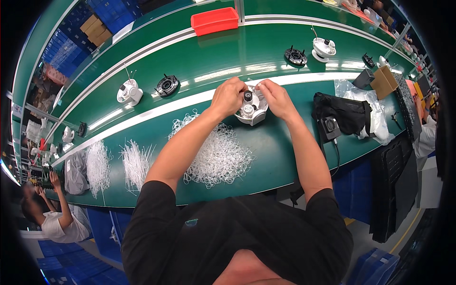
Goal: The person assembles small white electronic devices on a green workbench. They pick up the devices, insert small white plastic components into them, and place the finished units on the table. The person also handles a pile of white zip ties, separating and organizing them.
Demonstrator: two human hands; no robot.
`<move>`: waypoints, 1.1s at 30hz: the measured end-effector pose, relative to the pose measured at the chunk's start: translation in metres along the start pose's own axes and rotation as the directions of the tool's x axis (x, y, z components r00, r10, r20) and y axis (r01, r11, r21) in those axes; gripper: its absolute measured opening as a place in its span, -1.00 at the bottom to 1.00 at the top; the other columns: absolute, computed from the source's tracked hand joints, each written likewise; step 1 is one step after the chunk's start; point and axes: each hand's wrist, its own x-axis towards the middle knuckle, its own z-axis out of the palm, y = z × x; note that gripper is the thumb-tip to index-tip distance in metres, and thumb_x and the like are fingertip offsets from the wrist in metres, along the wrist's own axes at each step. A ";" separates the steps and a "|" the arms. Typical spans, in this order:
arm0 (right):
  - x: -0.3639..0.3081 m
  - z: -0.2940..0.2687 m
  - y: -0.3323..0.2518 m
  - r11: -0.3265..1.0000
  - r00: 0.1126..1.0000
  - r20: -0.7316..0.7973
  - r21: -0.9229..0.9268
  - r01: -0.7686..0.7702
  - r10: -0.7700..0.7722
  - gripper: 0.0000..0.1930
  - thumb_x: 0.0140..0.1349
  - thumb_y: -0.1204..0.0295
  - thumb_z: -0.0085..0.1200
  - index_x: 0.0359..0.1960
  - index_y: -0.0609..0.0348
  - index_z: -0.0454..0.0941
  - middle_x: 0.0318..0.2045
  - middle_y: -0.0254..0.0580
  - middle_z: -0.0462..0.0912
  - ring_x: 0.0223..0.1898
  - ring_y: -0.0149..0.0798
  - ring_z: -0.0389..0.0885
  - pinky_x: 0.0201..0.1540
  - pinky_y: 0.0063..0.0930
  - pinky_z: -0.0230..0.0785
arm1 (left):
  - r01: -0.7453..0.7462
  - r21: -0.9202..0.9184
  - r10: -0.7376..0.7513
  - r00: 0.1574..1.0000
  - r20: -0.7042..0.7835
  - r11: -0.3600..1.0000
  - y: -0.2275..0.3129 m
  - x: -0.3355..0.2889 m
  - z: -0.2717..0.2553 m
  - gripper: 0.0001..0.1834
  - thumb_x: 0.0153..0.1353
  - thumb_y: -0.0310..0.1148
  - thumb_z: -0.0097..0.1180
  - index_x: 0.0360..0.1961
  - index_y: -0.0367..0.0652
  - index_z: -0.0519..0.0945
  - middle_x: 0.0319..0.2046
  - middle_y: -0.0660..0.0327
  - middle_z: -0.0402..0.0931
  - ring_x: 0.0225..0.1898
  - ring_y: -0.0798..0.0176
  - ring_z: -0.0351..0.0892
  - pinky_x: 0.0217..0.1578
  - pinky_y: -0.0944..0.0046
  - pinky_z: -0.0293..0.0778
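Between my hands, on the near green bench, sits a white rounded housing [257,117] with its inside facing up. A black cylindrical part [248,96] and a white round part [248,110] show within it. My left hand [229,98] is closed at the housing's upper left edge, fingertips beside the black cylinder. At the upper right edge my right hand [277,98] pinches with thumb and finger; whatever lies in that pinch is too small to make out. A heap of thin white looped ties [218,159] spreads beneath and beside my left forearm.
Straight white ties [135,165] and another white pile [98,166] lie left. White housings [129,92] and black rings [167,85] stand along the green conveyor [204,66], below a red tray [214,21]. A black bag [339,114] and small fan-like device [328,128] are right. Co-workers sit at both sides.
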 end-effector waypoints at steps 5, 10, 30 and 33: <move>-0.003 -0.002 -0.012 0.949 0.992 0.116 -0.303 0.086 -0.053 -0.84 0.21 0.39 0.14 -0.29 0.22 0.61 -0.39 -0.02 0.57 -0.28 0.07 0.56 -0.20 -0.12 0.39 | 0.009 0.005 -0.009 1.000 -0.014 1.000 0.006 0.000 -0.002 -0.95 0.07 -0.51 0.21 -0.40 -0.21 0.64 -0.38 0.09 0.53 -0.28 -0.06 0.58 -0.25 0.05 0.48; 0.000 -0.006 -0.013 0.859 0.972 0.117 -0.456 0.233 -0.202 -0.89 0.15 0.43 0.17 -0.34 0.19 0.61 -0.42 -0.07 0.55 -0.27 0.03 0.55 -0.15 -0.11 0.38 | 0.062 0.068 -0.057 0.995 -0.076 0.996 0.004 0.001 -0.002 -0.92 0.09 -0.46 0.23 -0.37 -0.23 0.64 -0.38 0.09 0.55 -0.31 -0.03 0.59 -0.24 0.07 0.48; -0.008 -0.006 0.056 0.984 0.908 -0.380 0.075 -0.161 0.178 -0.71 0.35 0.26 0.11 -0.10 0.26 0.58 -0.29 -0.12 0.67 -0.28 -0.24 0.61 -0.15 -0.39 0.45 | 0.706 -0.594 -0.637 0.669 0.382 0.386 -0.058 0.062 -0.024 -0.60 0.49 -0.26 -0.11 -0.03 -0.49 0.49 -0.21 -0.07 0.60 -0.30 0.07 0.69 -0.34 0.23 0.71; -0.006 -0.006 0.061 0.988 0.924 -0.351 0.041 -0.149 0.154 -0.71 0.31 0.30 0.14 -0.07 0.25 0.57 -0.34 -0.15 0.67 -0.33 -0.26 0.61 -0.18 -0.39 0.45 | 0.648 -0.707 -0.710 0.637 0.300 0.282 -0.077 0.089 -0.017 -0.61 0.49 -0.31 -0.12 0.00 -0.55 0.42 -0.17 -0.11 0.55 -0.28 0.05 0.66 -0.30 0.20 0.73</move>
